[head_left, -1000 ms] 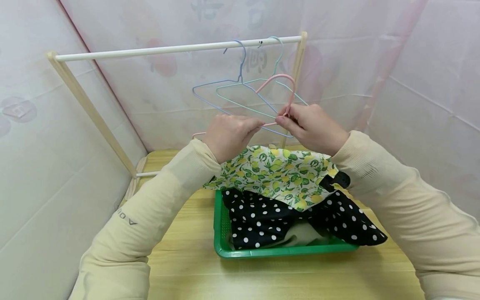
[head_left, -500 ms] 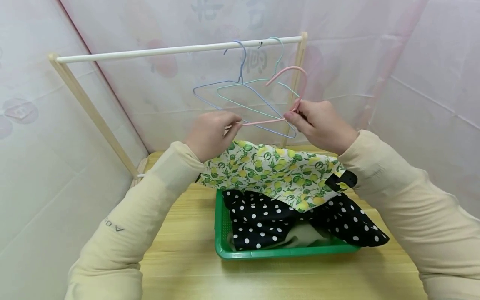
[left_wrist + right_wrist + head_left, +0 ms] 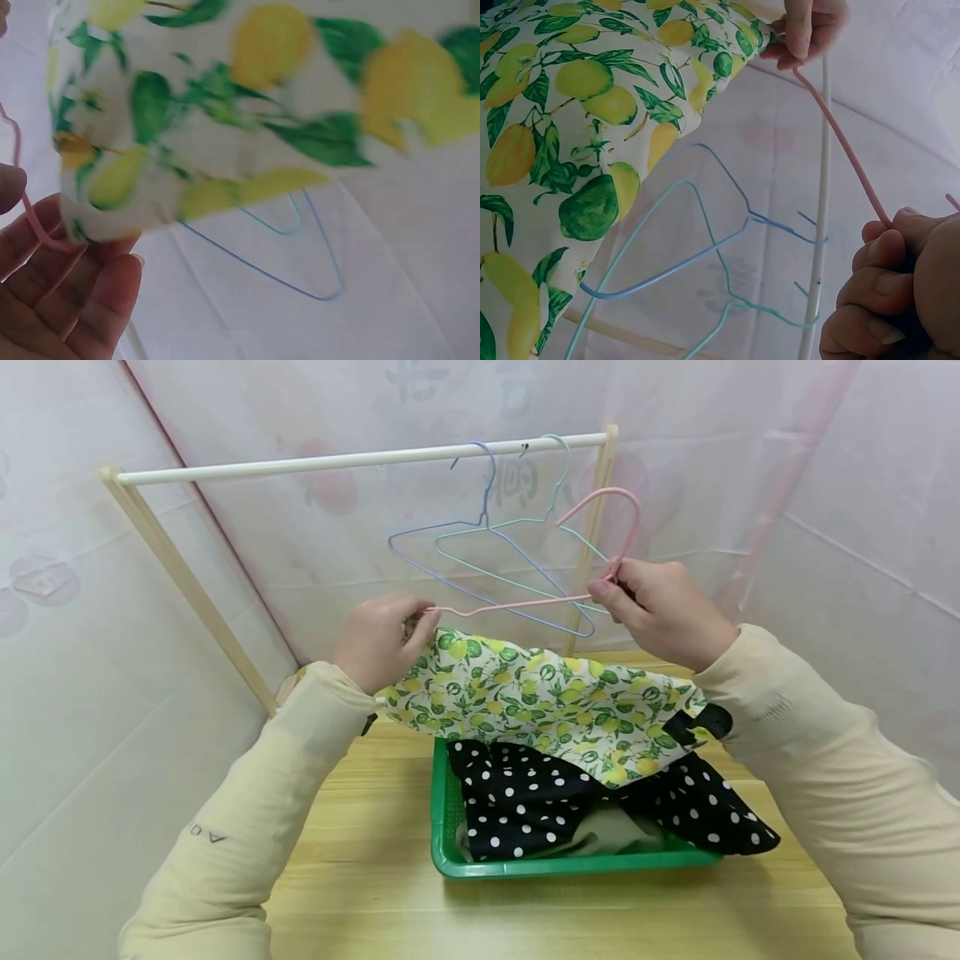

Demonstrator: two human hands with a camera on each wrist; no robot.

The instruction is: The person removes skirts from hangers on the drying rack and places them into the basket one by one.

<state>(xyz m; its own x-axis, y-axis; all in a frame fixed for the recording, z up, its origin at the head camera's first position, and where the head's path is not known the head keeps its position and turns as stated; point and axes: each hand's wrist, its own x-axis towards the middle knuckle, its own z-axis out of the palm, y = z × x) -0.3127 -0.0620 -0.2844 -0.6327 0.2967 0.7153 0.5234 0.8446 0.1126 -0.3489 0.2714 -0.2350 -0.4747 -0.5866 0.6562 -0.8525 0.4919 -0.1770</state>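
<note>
A pink wire hanger [image 3: 517, 603] is held up between both hands, its hook arching at upper right. My right hand [image 3: 671, 610] grips it at the neck below the hook. At the left end of its arm, my left hand [image 3: 382, 639] pinches the hanger together with the edge of a lemon-print garment [image 3: 555, 710]. This garment hangs below the hanger, black straps [image 3: 697, 725] at its right end. In the left wrist view the fingers [image 3: 109, 300] lie at the garment's corner beside the pink wire. How the garment sits on the hanger's lower bar is hidden.
Behind the hands stands a rack with a white rail [image 3: 360, 459]. A blue hanger [image 3: 487, 497] and a mint-green hanger [image 3: 558, 485] hang from it. On the wooden table [image 3: 375, 893], a green basket [image 3: 577, 865] holds a black polka-dot garment [image 3: 517, 802] and olive cloth [image 3: 611, 831].
The left hand has slid leftward along the hanger's arm to its end, drawing the garment's edge with it. The right hand has shifted right with the hanger's hook.
</note>
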